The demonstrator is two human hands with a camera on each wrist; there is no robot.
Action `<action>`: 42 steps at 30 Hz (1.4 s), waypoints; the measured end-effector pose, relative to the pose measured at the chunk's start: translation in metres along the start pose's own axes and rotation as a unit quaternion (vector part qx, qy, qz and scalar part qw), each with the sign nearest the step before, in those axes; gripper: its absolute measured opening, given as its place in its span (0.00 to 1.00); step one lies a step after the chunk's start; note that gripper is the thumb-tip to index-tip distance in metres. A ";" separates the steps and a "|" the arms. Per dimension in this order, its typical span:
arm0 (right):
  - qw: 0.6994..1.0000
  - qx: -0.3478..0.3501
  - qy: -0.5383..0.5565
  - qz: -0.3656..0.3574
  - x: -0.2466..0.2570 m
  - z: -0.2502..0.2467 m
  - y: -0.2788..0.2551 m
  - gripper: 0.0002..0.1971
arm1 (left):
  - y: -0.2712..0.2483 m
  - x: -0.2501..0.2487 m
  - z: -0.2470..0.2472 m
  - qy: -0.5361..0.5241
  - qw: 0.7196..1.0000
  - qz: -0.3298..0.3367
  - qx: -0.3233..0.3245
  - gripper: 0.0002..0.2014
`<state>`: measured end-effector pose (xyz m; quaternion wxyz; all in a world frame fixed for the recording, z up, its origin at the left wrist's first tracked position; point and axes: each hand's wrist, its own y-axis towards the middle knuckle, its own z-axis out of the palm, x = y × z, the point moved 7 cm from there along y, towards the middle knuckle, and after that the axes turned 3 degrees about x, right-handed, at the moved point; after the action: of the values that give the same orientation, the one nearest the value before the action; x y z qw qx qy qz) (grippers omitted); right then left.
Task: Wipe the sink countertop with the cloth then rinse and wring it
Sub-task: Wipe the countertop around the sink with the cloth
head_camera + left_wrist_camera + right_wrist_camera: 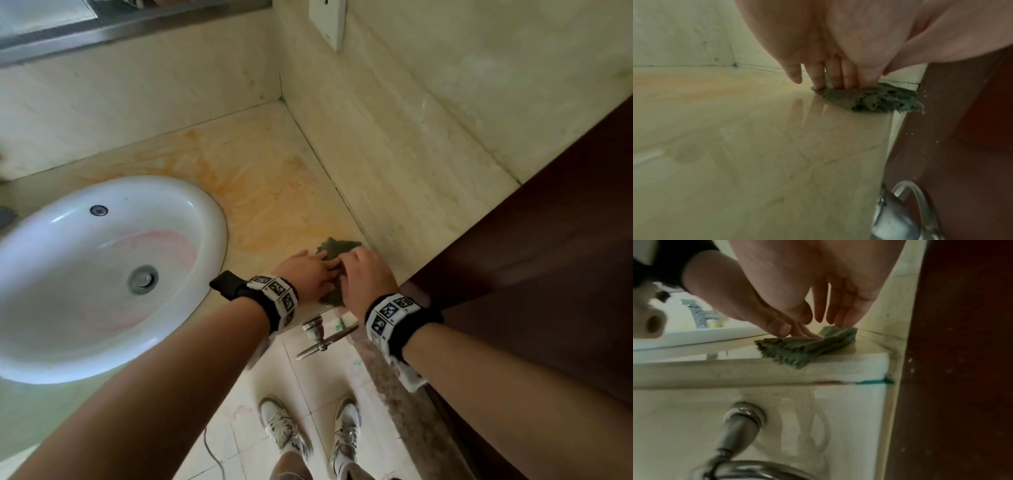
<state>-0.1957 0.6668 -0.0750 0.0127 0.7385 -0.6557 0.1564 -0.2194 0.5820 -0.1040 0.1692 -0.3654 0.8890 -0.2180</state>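
Fingers [819, 78] of both hands press flat on the green cloth [807, 347], hiding its middle.

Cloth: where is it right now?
In the head view the green cloth lies flat on the countertop, right of the sink, near the front edge, under both hands' fingertips.

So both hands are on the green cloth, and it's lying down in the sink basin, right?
Not quite. Both hands, left hand and right hand, are on the green cloth, but it lies on the countertop near the front right corner, beside the sink basin, not in it. The head view shows this.
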 end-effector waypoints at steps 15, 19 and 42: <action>0.998 0.024 0.047 0.036 0.009 0.006 -0.002 0.05 | -0.025 0.017 -0.006 -0.167 0.968 -0.104 -0.156 0.08; 0.997 -0.019 0.036 0.060 0.009 -0.002 0.004 0.12 | -0.027 0.030 -0.002 -0.334 0.917 -0.173 -0.135 0.06; 0.976 0.175 -0.075 -0.101 0.117 0.065 0.045 0.39 | -0.127 0.124 0.055 -0.122 0.928 -0.337 -0.100 0.57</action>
<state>-0.2152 0.5331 -0.1158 -0.1500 0.8016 -0.5390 0.2108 -0.2053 0.3968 -0.1030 0.1551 -0.6824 0.7031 -0.1262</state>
